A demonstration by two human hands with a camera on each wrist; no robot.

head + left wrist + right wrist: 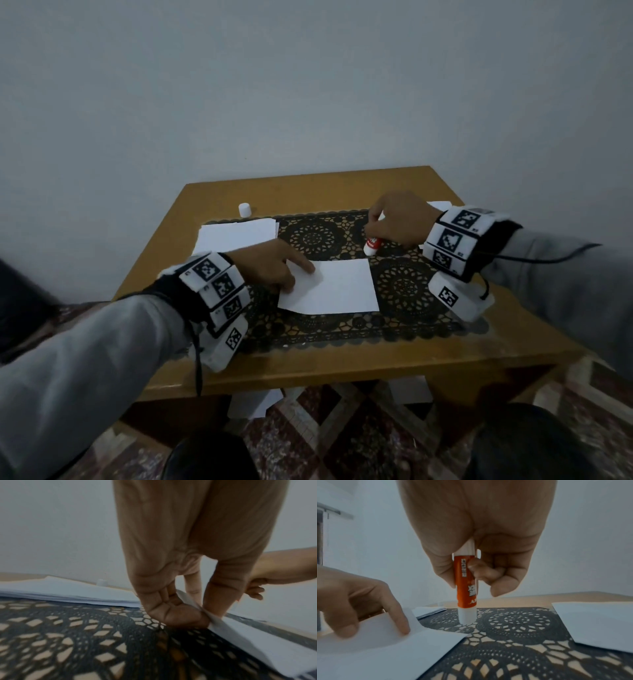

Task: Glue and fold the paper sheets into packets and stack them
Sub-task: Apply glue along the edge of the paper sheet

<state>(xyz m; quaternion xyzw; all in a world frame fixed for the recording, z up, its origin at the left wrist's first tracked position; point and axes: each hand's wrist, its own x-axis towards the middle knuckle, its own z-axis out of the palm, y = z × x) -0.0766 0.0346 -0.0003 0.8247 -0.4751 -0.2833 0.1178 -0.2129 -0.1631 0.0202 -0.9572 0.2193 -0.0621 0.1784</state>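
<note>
left hand (270, 265): pinching the left edge of the paper sheet (337, 287), thumb under and index finger laid flat on top; that edge is lifted a bit in the left wrist view
right hand (400, 219): wrapped around a glue stick (371, 245), tip pointing down at the lace mat (404, 287); can't tell if the tip actually touches
paper sheet: dead centre of the mat, glue stick just beyond its 1 o'clock corner
paper stack (236, 234): at 10 o'clock from the sheet, half on the mat
white cap (244, 209): standing on the worktop (308, 363) past the stack, around 11 o'clock
more paper (597, 623): flat at 2 o'clock, mostly hidden behind the right hand from the head view
floor: patterned rug (359, 442) under the worktop; a few white sheets down there too
</note>
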